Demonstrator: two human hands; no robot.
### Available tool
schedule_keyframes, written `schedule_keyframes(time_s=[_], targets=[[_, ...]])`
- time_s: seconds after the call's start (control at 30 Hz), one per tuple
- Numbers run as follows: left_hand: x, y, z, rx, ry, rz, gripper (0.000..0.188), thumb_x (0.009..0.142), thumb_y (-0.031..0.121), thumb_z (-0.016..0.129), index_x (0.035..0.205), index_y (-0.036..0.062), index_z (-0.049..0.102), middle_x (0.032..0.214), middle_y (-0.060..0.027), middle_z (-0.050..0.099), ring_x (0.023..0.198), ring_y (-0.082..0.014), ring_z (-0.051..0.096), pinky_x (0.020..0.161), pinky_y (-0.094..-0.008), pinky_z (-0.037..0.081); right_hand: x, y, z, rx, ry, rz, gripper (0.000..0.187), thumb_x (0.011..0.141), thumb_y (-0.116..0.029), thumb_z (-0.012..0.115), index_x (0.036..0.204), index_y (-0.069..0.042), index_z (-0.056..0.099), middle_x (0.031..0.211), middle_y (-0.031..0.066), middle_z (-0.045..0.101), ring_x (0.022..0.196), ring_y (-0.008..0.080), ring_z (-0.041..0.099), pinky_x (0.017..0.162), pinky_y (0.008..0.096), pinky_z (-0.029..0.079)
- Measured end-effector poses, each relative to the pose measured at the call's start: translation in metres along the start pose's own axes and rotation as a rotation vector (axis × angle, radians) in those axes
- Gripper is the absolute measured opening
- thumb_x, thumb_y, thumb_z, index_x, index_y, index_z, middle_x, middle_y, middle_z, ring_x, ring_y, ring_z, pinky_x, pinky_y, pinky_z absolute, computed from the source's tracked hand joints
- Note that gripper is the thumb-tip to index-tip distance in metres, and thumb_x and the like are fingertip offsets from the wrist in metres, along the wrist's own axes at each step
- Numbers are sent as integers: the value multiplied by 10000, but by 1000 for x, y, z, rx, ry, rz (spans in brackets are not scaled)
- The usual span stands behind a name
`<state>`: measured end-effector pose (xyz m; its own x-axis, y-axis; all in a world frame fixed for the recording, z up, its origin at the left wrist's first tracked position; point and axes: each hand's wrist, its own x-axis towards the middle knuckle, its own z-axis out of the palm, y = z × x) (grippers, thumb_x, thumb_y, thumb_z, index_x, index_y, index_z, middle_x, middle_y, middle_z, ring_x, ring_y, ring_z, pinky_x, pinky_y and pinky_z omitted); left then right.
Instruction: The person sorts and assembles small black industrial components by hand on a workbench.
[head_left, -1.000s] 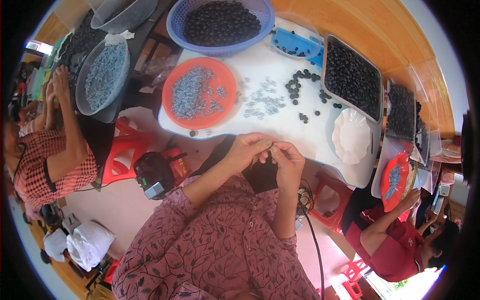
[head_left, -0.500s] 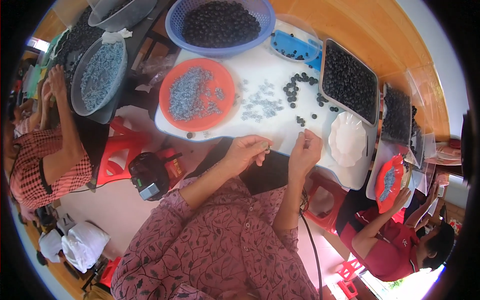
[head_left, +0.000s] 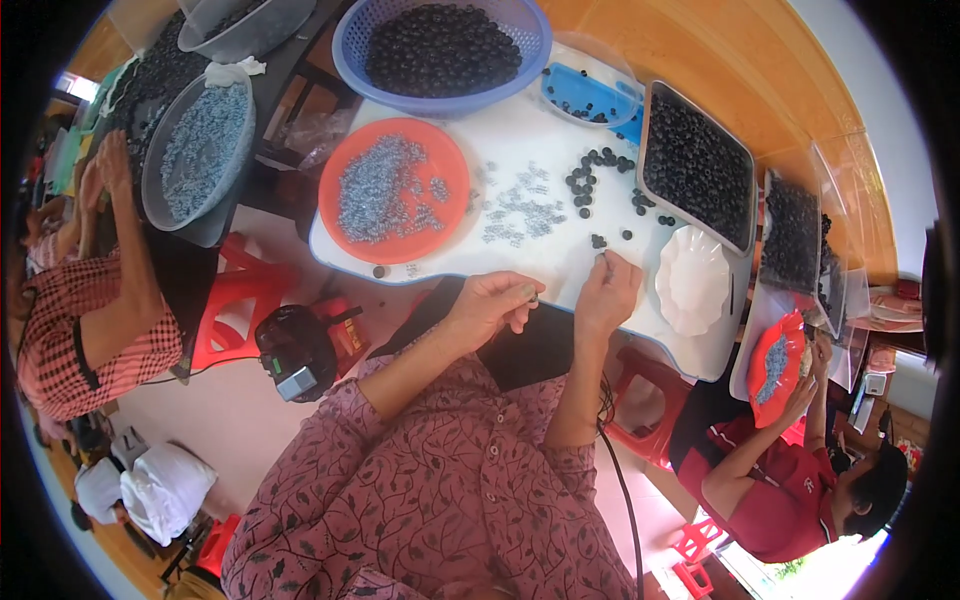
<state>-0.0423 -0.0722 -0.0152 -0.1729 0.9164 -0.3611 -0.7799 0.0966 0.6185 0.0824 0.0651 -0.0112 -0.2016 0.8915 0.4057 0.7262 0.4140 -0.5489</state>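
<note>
We see the small dark piece (head_left: 534,299) in the pinch of the left hand (head_left: 493,308), just off the near edge of the white surface (head_left: 555,265). The right hand (head_left: 608,285) has its thumb and forefinger close together over that surface, right by a small cluster of black pieces (head_left: 598,241). One second ago both hands met at the fingertips; now we find them apart, the left one nearly where it was and the right one drawn away and forward, a touch closer to the cluster than half a second ago. The loose pale pieces (head_left: 522,215), the orange-red plate (head_left: 458,205) with its heap, the blue-purple basket (head_left: 440,103), the metal tray (head_left: 694,220) of black pieces and the white scalloped dish (head_left: 692,280) lie as they did, only slightly offset by the camera's own shift. To the right, the co-worker in the dark red shirt (head_left: 780,490) now has both hands by a red dish (head_left: 768,410). We cannot tell whether the right hand's fingertips touch the cluster or grip anything, since they hide what lies between them. The left fingers cover most of the held piece, so its shape escapes us. The basket is cut off at the top, and the hands of the person in the checked shirt (head_left: 95,350) are blurred.
</note>
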Motion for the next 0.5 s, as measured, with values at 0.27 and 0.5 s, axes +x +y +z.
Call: schedule_keyframes(time_s=[0.27,0.5], targets=[[0,4,5,-60,26,-14,240,956,172,591,1100,-11,651,837,-49,652,644,-73,587,549,-230,500,-20,-20,-32,883,-246,523,97,883,-15,646,977,1,666,823,-1,586,720,70,514,640,198,426],[-2,10,16,-161,-23,7,239,957,171,587,1104,-8,647,840,-48,660,646,-77,589,564,-229,497,-35,-29,-39,1300,-405,571,148,888,-41,659,1026,12,648,906,41,647,712,72,527,644,200,429]])
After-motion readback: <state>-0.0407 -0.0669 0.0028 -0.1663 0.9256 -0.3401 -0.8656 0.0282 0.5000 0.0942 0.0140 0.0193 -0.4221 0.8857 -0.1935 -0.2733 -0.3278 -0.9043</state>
